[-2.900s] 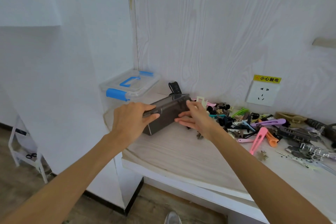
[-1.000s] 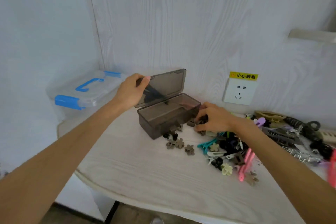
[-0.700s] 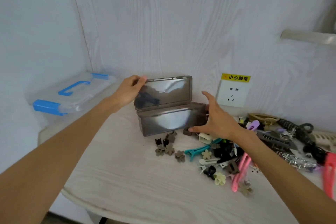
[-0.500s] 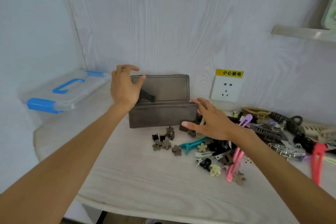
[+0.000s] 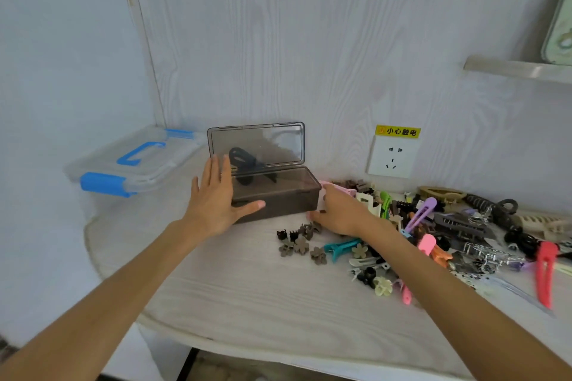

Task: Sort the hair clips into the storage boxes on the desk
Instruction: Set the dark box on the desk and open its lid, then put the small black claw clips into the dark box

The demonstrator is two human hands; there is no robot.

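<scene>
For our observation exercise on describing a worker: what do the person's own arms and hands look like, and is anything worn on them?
Both forearms are bare for as far as the head view shows them; no sleeves reach into the picture. The left hand and the right hand wear no gloves. No watch, bracelet or ring is visible on either wrist or on the fingers that show. No markings or bandages can be seen.

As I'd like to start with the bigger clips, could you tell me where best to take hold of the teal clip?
Pinch the teal clip from above across its narrow right-hand shaft. It lies flat with its forked end pointing left in open space on the desk, while a flower clip crowds the right tip.
</scene>
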